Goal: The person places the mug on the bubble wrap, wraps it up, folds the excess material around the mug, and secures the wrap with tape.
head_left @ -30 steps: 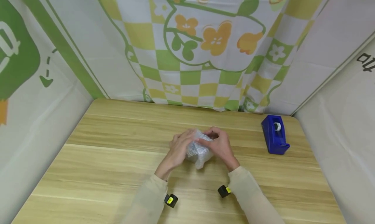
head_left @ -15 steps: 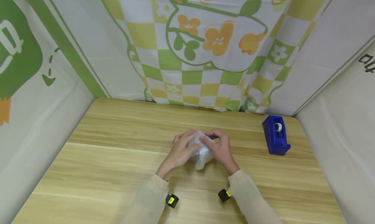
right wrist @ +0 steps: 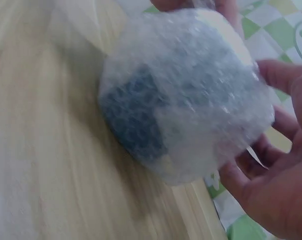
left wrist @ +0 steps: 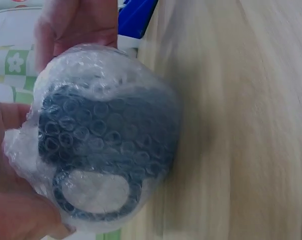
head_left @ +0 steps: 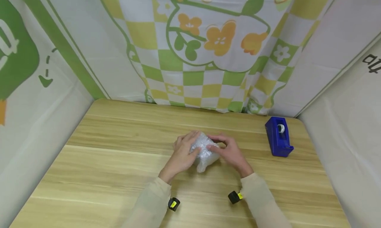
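Observation:
A dark mug [left wrist: 108,130] wrapped in bubble wrap [head_left: 205,152] stands on the table in the middle of the head view. Its looped handle shows through the plastic in the left wrist view. From the left side my left hand [head_left: 183,153] holds it, thumb pressed on top of the wrap. My right hand [head_left: 233,153] grips the other side, with its thumb on the wrap and its fingers curled behind. In the right wrist view, several right fingers [right wrist: 286,127] touch the edge of the bundle. A loose tail of wrap sticks out toward the body.
A blue tape dispenser [head_left: 279,137] stands near the table's back right corner. The wooden table [head_left: 113,168] backs onto a checked, flowered curtain [head_left: 212,79], with pale cloth walls on both sides. Black wrist cameras sit below each forearm.
My left thumb has come down onto the top of the wrap. My right hand and forearm have shifted a little to the right, the thumb staying on the bundle.

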Demonstrator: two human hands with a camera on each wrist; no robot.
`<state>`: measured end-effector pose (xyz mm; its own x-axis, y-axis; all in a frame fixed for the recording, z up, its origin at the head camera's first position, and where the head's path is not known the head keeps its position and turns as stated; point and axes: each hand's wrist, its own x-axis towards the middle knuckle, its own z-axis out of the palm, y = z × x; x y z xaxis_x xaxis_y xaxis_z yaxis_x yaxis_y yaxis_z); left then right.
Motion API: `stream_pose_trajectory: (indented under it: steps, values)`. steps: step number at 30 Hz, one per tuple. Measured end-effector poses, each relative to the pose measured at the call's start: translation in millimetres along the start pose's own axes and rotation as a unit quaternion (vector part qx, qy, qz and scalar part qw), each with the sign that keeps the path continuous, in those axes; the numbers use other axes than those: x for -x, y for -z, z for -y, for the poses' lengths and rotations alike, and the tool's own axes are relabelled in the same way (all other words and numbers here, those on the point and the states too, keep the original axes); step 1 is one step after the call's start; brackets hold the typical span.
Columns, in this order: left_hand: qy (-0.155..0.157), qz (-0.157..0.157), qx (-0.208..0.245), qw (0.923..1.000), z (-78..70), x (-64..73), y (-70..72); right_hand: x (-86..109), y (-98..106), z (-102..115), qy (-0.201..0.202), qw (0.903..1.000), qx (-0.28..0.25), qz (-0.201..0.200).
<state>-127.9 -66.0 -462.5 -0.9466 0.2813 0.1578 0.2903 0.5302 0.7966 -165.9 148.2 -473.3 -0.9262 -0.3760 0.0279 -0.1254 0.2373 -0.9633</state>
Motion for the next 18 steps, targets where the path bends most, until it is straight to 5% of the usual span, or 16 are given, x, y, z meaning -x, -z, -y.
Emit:
stream_pose_trajectory:
  steps: [7,13,18]
  values:
    - [-0.007,0.037,-0.063,0.9973,0.6,3.5,0.6,-1.5,-8.7,-1.3,0.023,0.9977,0.034,-0.054]
    - [-0.046,0.047,-0.139,0.9881,6.6,6.1,1.5,-3.4,-4.8,2.2,0.016,0.9969,0.069,-0.036]
    - [-0.071,0.055,-0.138,0.9863,8.2,6.6,3.9,-0.7,-0.2,8.1,0.052,0.9921,0.112,-0.019]
